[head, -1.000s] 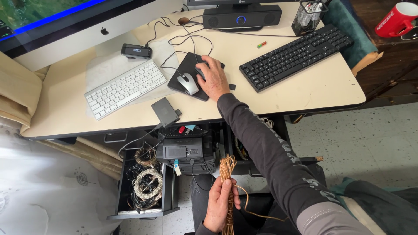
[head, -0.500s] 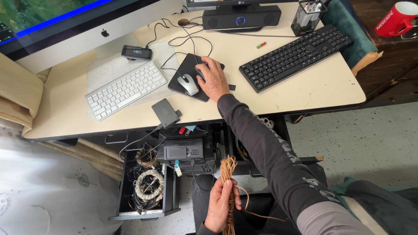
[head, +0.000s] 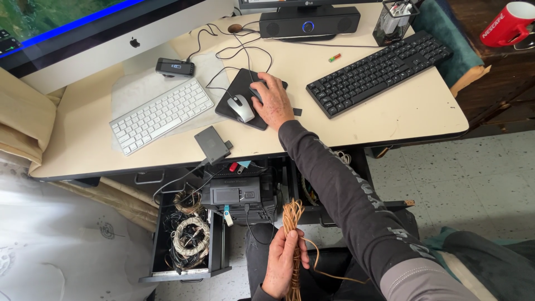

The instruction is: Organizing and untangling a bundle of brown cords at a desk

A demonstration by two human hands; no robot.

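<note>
Beige desk (head: 390, 120) bears white keyboard (head: 160, 115), black keyboard (head: 379, 71), speaker bar (head: 310, 21), mesh pen cup (head: 394, 21); red mug (head: 506, 25) beside it.

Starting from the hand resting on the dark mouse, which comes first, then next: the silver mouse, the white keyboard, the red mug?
From the right hand:
1. Silver mouse, just left on the same pad.
2. White keyboard, further left on the desk.
3. Red mug, far right corner, off the desk.

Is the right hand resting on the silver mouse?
No, the right hand covers a dark mouse on the black pad, while the silver mouse lies uncovered just beside it.
</note>
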